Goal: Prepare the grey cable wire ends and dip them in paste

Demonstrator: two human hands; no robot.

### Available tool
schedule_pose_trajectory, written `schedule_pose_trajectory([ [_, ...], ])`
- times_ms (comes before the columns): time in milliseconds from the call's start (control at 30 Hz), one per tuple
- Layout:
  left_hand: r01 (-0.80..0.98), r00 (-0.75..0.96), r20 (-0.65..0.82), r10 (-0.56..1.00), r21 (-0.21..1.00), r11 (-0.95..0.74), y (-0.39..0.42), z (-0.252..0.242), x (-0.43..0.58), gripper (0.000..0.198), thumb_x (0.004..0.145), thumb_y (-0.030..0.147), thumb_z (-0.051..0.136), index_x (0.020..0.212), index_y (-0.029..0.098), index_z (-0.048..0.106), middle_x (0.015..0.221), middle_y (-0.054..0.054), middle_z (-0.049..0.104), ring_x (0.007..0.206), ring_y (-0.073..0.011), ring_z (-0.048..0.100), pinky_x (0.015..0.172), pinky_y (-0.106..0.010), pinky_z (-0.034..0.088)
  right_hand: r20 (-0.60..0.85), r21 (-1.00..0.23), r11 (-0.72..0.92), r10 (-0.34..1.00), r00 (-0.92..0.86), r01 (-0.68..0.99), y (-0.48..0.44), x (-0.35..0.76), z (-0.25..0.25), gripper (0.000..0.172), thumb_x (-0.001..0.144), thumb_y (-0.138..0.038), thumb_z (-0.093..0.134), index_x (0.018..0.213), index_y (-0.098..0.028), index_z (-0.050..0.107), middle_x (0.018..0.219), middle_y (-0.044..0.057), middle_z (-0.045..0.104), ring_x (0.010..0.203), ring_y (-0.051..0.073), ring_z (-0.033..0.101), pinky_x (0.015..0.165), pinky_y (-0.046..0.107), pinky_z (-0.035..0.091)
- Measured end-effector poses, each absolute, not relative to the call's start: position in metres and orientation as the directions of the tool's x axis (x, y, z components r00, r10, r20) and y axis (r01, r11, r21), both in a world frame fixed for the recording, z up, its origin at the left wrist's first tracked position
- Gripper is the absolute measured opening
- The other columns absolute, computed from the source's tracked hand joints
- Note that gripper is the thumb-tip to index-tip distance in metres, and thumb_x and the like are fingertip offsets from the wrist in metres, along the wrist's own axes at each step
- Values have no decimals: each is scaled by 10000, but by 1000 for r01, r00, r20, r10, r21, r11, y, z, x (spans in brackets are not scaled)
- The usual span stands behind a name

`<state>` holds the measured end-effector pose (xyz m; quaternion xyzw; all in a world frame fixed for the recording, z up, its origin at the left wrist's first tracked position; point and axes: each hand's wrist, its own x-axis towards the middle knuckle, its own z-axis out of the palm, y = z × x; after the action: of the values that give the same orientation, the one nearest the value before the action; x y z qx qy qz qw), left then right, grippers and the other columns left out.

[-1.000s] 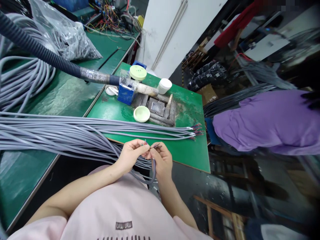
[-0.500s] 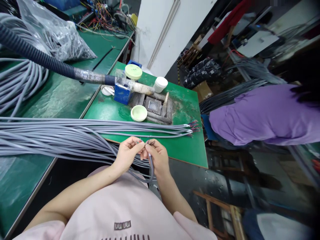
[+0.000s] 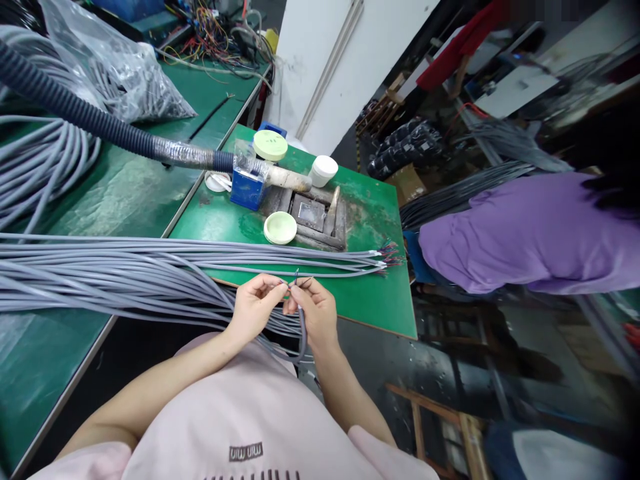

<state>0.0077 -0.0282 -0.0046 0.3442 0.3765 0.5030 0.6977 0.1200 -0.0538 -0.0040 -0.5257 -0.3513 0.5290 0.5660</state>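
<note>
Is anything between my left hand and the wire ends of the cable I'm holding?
Nothing visible: your left hand sits right beside the wire ends of the grey cable in your right hand, with no object between them.

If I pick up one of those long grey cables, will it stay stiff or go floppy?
Probably bendy, not stiff: the grey cable droops in a smooth loop below the right hand. It likely springs back a little, since the strands curve widely without sharp kinks.

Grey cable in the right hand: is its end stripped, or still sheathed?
Stripped: thin dark wires stick out beyond the end of the round grey sheathed cable, just above the right hand.
</note>
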Motion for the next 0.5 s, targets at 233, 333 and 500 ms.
schedule_pose_trajectory([
  [233,-407,180,-197,964,877,255,-24,-10,5,225,673,337,739,678,152,612,615,22,636,584,-99,591,609,-235,499,-99,-994,-87,969,226,-63,-53,120,1,138,767,-293,652,744,-179,579,478,-58,569,437,90,524,501,223,424],
  [333,-391,175,-195,965,886,250,-24,-11,4,242,687,364,728,675,151,613,606,17,642,588,-111,608,616,-246,514,-89,-995,-74,969,230,-70,-53,119,1,130,762,-285,655,742,-183,576,479,-62,565,441,89,523,503,220,424],
  [500,-347,169,-138,976,919,190,-27,-14,5,220,740,359,688,701,152,626,636,0,670,600,-128,628,617,-265,526,-98,-989,-64,958,268,-132,-53,117,-1,125,761,-286,658,755,-185,586,481,-61,570,437,89,519,490,218,420],
])
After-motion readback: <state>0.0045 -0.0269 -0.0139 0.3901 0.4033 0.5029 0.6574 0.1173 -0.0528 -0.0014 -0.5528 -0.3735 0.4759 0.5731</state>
